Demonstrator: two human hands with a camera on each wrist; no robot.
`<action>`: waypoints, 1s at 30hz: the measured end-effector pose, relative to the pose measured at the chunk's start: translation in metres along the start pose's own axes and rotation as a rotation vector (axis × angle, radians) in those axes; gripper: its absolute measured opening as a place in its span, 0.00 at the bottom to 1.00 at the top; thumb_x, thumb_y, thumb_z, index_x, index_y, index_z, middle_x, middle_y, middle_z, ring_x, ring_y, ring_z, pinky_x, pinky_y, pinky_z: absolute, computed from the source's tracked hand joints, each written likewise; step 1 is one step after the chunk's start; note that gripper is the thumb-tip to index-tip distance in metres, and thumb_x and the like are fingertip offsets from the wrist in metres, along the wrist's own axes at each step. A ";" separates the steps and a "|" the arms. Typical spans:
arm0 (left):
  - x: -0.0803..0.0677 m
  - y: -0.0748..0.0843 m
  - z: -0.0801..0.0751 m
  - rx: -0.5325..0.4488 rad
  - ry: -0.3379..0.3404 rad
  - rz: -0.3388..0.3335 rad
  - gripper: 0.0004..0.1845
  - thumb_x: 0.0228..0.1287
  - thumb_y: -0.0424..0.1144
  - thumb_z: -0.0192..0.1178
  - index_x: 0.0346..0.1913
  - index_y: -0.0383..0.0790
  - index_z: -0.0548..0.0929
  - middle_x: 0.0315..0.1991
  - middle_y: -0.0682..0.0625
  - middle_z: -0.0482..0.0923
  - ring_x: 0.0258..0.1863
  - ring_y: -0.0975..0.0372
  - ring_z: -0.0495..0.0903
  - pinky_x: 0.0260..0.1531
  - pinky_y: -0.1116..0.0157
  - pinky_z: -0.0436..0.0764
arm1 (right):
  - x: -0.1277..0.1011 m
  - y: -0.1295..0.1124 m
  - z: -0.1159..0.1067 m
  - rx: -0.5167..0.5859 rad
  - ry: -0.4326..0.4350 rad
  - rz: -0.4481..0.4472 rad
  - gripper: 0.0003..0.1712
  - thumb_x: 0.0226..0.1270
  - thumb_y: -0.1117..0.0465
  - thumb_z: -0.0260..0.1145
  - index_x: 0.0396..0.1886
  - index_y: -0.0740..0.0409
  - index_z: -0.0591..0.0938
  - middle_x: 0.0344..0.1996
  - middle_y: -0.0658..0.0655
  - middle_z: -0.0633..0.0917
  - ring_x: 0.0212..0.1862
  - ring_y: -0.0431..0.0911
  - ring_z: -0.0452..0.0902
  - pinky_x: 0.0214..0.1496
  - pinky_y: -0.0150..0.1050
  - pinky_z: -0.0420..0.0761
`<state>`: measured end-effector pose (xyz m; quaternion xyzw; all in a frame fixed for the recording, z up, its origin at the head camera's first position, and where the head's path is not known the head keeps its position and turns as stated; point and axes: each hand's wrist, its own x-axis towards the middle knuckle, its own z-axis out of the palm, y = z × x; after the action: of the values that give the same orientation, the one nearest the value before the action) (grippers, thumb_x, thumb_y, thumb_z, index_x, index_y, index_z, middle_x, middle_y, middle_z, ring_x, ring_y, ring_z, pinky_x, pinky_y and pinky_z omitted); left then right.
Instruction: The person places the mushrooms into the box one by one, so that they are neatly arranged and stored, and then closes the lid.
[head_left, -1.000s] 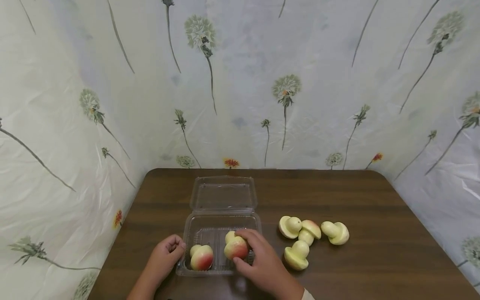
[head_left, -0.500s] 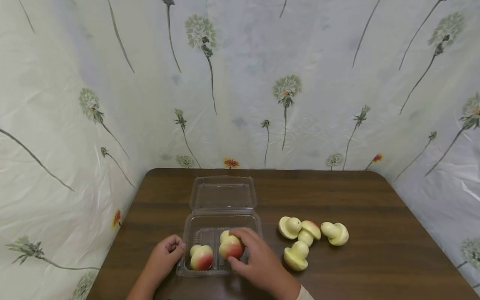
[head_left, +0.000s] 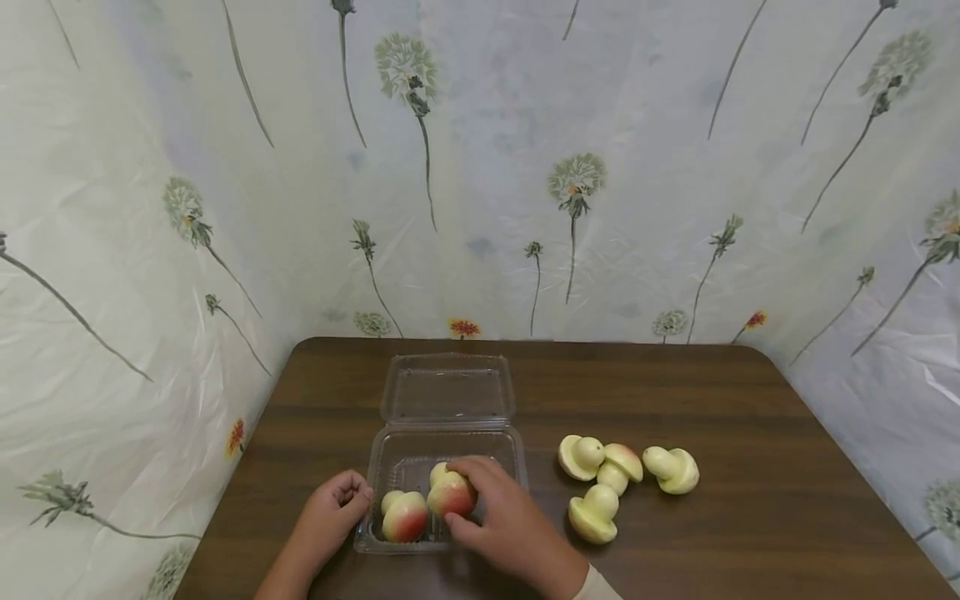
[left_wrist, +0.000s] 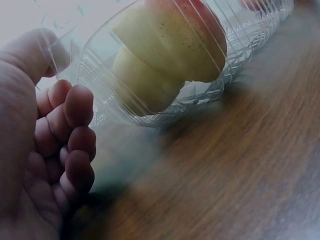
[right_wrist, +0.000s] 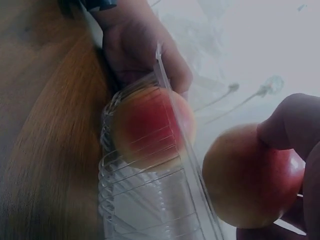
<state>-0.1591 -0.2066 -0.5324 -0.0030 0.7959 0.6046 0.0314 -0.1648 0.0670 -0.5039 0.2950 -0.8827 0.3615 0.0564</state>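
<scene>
A clear plastic clamshell container (head_left: 375,454) stands on the table with its lid laid back. At its left wall, my left hand (head_left: 335,510) has curled fingers and pinches the rim between thumb and forefinger, as the left wrist view (left_wrist: 60,80) suggests. One mushroom-shaped piece (head_left: 405,517), yellow with a red blush, lies in the container's front left. My right hand (head_left: 498,512) grips a second such mushroom (head_left: 452,493) by its red cap. In the right wrist view this held mushroom (right_wrist: 250,180) is above the container's rim, beside the first one (right_wrist: 152,127).
Several more yellow mushrooms lie right of the container: three close together, including one at the front (head_left: 594,515), and one farther right (head_left: 672,469). The open lid (head_left: 448,387) lies behind the container. A flower-printed sheet (head_left: 480,167) hangs behind the brown table (head_left: 750,533).
My right hand has moved left with its mushroom, over the container and close to the one lying there. The left hand has stayed at the rim.
</scene>
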 end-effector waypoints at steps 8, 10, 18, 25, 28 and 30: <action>0.000 -0.002 -0.001 0.008 -0.018 -0.010 0.06 0.63 0.31 0.59 0.28 0.37 0.74 0.18 0.51 0.71 0.17 0.66 0.69 0.22 0.68 0.72 | 0.001 0.004 0.008 -0.060 -0.108 0.032 0.30 0.57 0.47 0.67 0.60 0.42 0.72 0.55 0.40 0.74 0.55 0.36 0.72 0.56 0.40 0.76; 0.000 -0.002 -0.001 0.004 -0.015 -0.013 0.06 0.63 0.31 0.59 0.29 0.37 0.74 0.19 0.51 0.71 0.18 0.66 0.69 0.22 0.68 0.72 | 0.002 0.005 0.009 -0.073 -0.127 0.029 0.30 0.57 0.46 0.67 0.60 0.42 0.72 0.55 0.39 0.75 0.55 0.35 0.72 0.56 0.40 0.75; -0.002 -0.001 -0.001 0.008 -0.009 -0.010 0.06 0.62 0.30 0.59 0.28 0.37 0.75 0.18 0.52 0.71 0.17 0.67 0.69 0.22 0.69 0.71 | 0.002 0.006 0.014 -0.103 -0.156 0.040 0.29 0.55 0.47 0.67 0.58 0.43 0.74 0.52 0.39 0.77 0.52 0.35 0.73 0.54 0.39 0.76; 0.000 -0.004 -0.001 0.009 -0.022 0.018 0.06 0.63 0.31 0.59 0.29 0.37 0.74 0.18 0.52 0.70 0.18 0.67 0.69 0.22 0.68 0.72 | 0.002 0.008 0.017 -0.141 -0.168 0.057 0.30 0.54 0.48 0.67 0.58 0.42 0.74 0.52 0.40 0.77 0.50 0.35 0.74 0.51 0.38 0.77; 0.000 -0.004 -0.001 0.008 -0.025 0.018 0.06 0.63 0.31 0.59 0.29 0.38 0.74 0.19 0.52 0.71 0.18 0.67 0.69 0.22 0.68 0.72 | 0.003 0.008 0.017 -0.149 -0.177 0.059 0.30 0.54 0.48 0.67 0.59 0.44 0.74 0.52 0.41 0.77 0.50 0.35 0.75 0.51 0.39 0.77; 0.000 -0.003 -0.001 0.011 -0.026 0.012 0.06 0.63 0.31 0.59 0.29 0.38 0.75 0.19 0.52 0.71 0.18 0.67 0.69 0.22 0.68 0.72 | 0.003 0.008 0.017 -0.152 -0.188 0.061 0.30 0.54 0.48 0.67 0.59 0.44 0.75 0.52 0.42 0.78 0.51 0.36 0.75 0.51 0.39 0.77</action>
<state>-0.1594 -0.2084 -0.5346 0.0097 0.7988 0.6003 0.0383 -0.1698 0.0586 -0.5201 0.2957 -0.9174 0.2659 -0.0155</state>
